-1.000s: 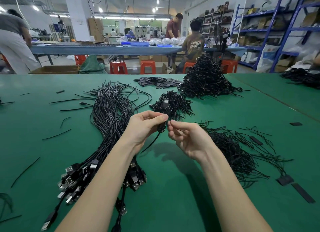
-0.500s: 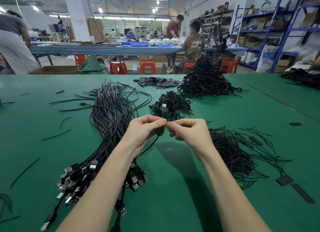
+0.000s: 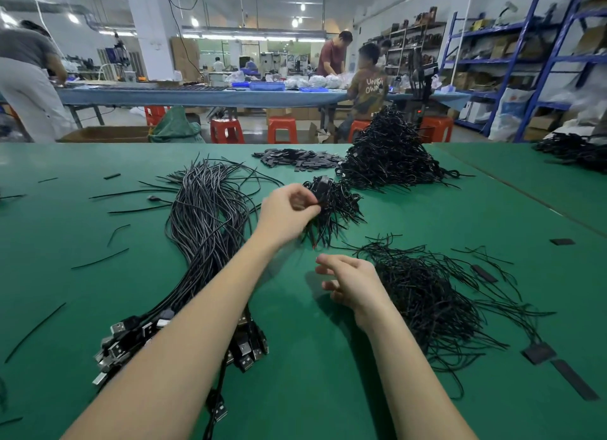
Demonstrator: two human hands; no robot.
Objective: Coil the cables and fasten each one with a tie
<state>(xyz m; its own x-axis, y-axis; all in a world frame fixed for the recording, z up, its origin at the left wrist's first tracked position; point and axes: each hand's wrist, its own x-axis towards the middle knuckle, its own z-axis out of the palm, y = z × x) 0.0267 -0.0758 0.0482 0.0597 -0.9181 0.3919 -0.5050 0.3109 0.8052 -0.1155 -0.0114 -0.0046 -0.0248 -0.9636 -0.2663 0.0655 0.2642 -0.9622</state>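
Cables [image 3: 210,229]: long uncoiled bundle lies on the green table [image 3: 312,374] just left of the left hand [image 3: 289,211], strands fanned at the far end, USB plugs [image 3: 131,338] bunched at the near end under the left forearm. Left hand is reached out over the small heap of coiled, tied cables [image 3: 331,206] ahead of it, fingers and thumb curled and pinching a small dark bundle at the heap's near edge. Motion blur here; cannot tell whether that bundle's tie is fully closed. Right hand [image 3: 353,282] hovers nearer the body, fingers loosely bent and apart, holding nothing. Loose ties [image 3: 427,292] lie in a tangled spread just to its right. Larger pile of black pieces [image 3: 391,154] sits well beyond the left hand, with flat black strips [image 3: 295,158] to that pile's left.

Judgement: step in hand looks like depositing a finished coil on the small heap.

Notes for doing it well:
- Let go only once the coil rests on the heap, so the loops do not spring or catch neighbouring tie tails.
- Set it on the near edge; pushing deeper risks snagging protruding ends.
- The free right hand is well placed to draw a single tie from the spread beside it; pull one strand by its end, since the tangle will likely lift several.
- For the next cable, take one plug from the near end of the bundle, drawing it out lengthwise to avoid dragging others.
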